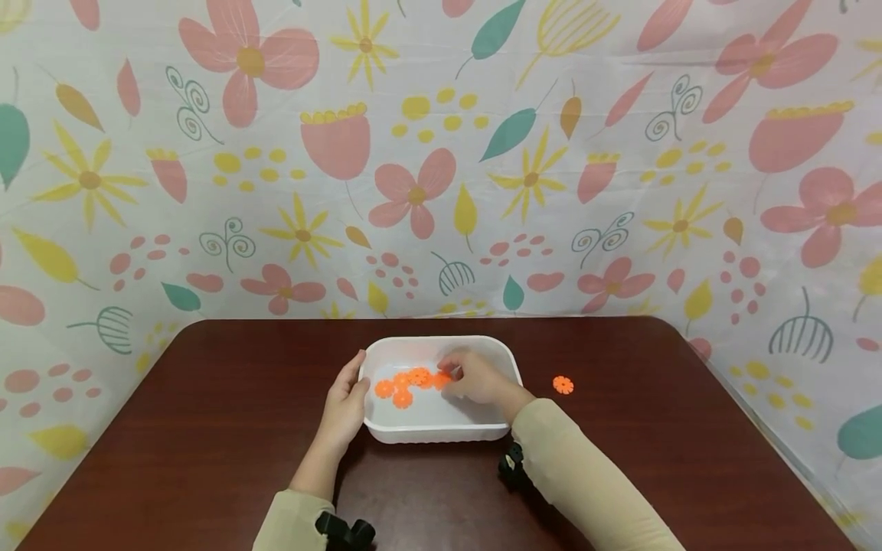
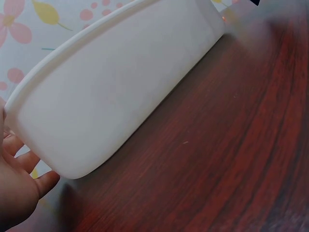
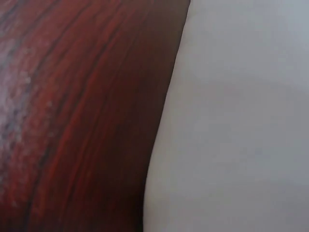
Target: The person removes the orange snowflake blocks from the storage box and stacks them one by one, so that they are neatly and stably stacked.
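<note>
A white plastic basin [image 1: 441, 434] stands on the table with several orange notched discs, flower-like in outline, lying inside toward its left and middle. My left hand [image 1: 346, 405] grips the basin's left end by the rim; in the left wrist view, fingers [image 2: 30, 162] lie against the outer wall. My right hand [image 1: 475, 379] reaches into the basin, its thumb and fingers pinching an orange notched disc [image 1: 442, 379] at the right end of the group. Its fingertips partly cover that disc. The right wrist view shows only the basin's outer wall [image 3: 231, 125] and the table.
One more orange notched disc [image 1: 563, 385] lies on the dark reddish-brown table [image 1: 227, 428], to the right of the basin. Behind the table hangs a white cloth [image 1: 441, 252] with a floral print.
</note>
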A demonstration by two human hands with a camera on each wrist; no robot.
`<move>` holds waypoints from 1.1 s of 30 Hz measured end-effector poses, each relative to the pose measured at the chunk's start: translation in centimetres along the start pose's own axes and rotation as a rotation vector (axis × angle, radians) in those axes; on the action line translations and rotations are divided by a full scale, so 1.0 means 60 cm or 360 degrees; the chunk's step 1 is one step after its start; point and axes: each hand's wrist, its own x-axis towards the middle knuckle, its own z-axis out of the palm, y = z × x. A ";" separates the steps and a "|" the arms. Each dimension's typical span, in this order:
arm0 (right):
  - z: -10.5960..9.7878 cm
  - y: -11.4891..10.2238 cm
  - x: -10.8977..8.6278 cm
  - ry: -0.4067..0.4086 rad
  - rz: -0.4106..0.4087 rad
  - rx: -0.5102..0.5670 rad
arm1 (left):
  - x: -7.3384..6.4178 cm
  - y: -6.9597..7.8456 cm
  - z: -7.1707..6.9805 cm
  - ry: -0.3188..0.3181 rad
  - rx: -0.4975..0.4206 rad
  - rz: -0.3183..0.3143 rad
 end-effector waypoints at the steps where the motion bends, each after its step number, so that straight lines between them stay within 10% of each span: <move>1: 0.000 0.000 0.000 0.0000 -0.0009 -0.0006 | 0.000 0.000 0.000 0.0001 0.0004 -0.0003; 33: 0.003 -0.002 -0.001 0.0082 0.0019 -0.0095 | -0.002 -0.003 0.001 0.0001 0.0019 -0.0007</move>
